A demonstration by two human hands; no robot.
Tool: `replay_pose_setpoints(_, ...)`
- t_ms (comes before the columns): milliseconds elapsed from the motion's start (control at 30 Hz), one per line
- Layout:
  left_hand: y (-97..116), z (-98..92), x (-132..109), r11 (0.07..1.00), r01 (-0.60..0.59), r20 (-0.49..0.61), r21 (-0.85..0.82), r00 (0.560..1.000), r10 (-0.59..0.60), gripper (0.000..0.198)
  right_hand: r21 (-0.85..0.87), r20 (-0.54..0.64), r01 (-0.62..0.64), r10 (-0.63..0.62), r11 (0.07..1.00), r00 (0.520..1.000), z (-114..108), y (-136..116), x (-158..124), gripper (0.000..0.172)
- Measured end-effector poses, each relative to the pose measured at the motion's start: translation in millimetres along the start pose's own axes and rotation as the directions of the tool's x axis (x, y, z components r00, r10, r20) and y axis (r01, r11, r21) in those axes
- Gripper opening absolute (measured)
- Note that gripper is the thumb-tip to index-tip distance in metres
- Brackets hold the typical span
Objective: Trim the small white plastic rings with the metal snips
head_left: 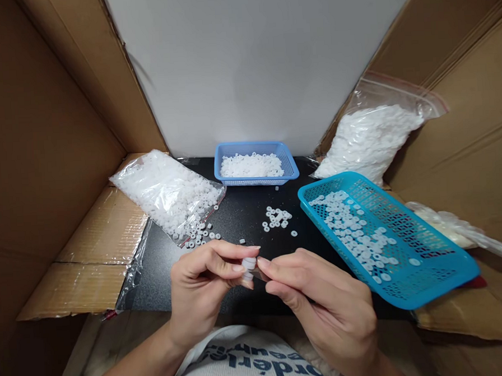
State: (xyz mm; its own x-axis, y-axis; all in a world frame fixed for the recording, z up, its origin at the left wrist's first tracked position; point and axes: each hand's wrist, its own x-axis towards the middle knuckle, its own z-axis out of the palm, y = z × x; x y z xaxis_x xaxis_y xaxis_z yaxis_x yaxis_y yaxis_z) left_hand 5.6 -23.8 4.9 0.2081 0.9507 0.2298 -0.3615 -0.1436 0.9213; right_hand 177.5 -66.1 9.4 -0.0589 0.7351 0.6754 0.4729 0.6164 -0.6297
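Observation:
My left hand (205, 283) and my right hand (320, 302) meet low over the black tabletop (239, 216). Both pinch the same small white plastic piece (249, 265) between thumb and fingertips. My right fingertips seem to press a thin clear part against it, too small to name. A little heap of white rings (276, 217) lies on the table just beyond my hands. More loose rings (201, 238) spill from an open clear bag (167, 192) on the left.
A small blue basket (288, 158) of white rings stands at the back centre. A larger turquoise basket (427, 268), tilted, holds white washers at right. A full clear bag (370, 137) leans on the right cardboard wall. Cardboard walls (43, 165) close both sides.

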Motion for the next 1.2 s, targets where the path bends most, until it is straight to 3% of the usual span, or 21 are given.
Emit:
replay_pose_setpoints(367, -6.2, -3.3, 1.7, 0.996, -0.090, 0.065, -0.015, 0.994, 0.091, 0.026, -0.027, 0.012, 0.026, -0.026, 0.999, 1.000, -0.5, 2.8, -2.2, 0.015)
replay_pose_setpoints(700, -5.7, -4.0, 1.8, 0.983, -0.164, 0.075, 0.085, 0.985, 0.158, 0.026, -0.023, -0.002, 0.027, -0.027, 0.999, 1.000, 1.3, 0.4, -0.3, 0.014)
replay_pose_setpoints(1200, -4.2, -3.4, 2.9, 0.986, -0.142, 0.073, 0.082, 0.988, 0.136, 0.028, -0.076, 0.016, 0.036, -0.035, 0.996, 0.999, -0.8, 1.2, -1.8, 0.016)
